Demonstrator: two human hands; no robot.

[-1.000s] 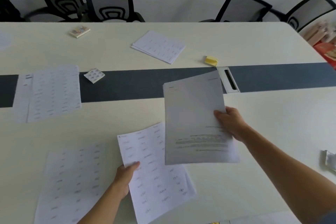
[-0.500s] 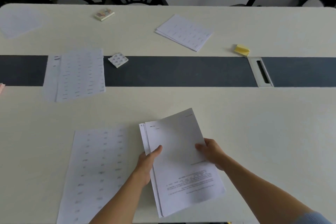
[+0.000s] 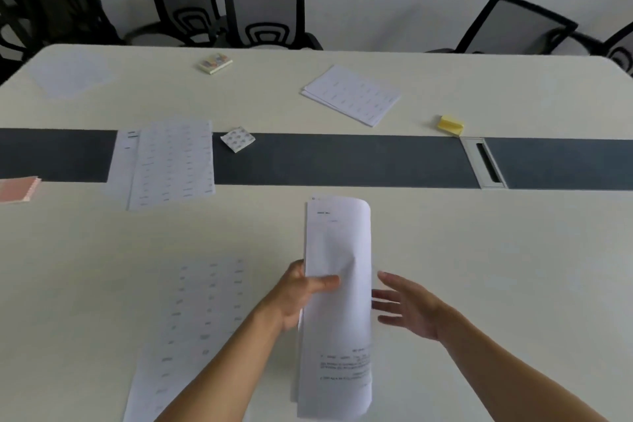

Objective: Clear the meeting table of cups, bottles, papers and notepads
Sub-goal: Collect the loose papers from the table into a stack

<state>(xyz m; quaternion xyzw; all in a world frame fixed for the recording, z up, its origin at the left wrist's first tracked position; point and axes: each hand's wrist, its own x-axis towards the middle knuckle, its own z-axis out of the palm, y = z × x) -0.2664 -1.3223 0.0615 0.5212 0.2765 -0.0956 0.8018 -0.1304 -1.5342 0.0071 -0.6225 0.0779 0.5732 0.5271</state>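
Several printed sheets (image 3: 337,250) in left hand (image 3: 291,300); print unreadably blurred.

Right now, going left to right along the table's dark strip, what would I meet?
Pink notepad → printed sheets → small patterned note pad → yellow sticky notes → metal cable slot.

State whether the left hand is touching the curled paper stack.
Touching: head view shows the left hand gripping the paper stack, thumb across its front.
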